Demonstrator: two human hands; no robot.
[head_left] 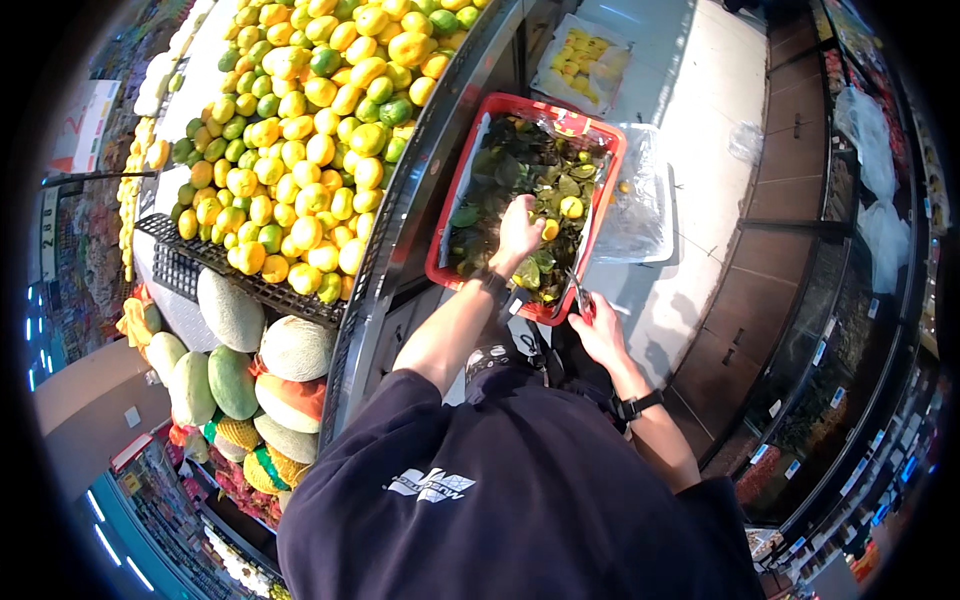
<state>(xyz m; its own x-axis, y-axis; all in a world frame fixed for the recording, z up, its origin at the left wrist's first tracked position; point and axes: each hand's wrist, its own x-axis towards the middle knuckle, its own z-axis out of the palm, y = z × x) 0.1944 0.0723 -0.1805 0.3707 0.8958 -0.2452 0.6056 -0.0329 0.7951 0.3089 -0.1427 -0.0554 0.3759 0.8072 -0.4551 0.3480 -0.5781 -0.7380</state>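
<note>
A red plastic crate lined with pale sheeting stands in front of me. Dark green leaves fill it, with a few yellow mandarins among them. My left hand reaches into the crate, its fingers curled closed against a yellow-orange mandarin. At the crate's near right corner, my right hand is closed on red-handled scissors. The blades point up toward the leaves, apart from the left hand. The fingers of both hands are partly hidden.
On the left, a sloping display holds heaped yellow-green mandarins behind a black rim. Several melons lie below it. Beyond the crate is a box of yellow fruit; a clear plastic tub sits beside it. Brown cabinets line the right.
</note>
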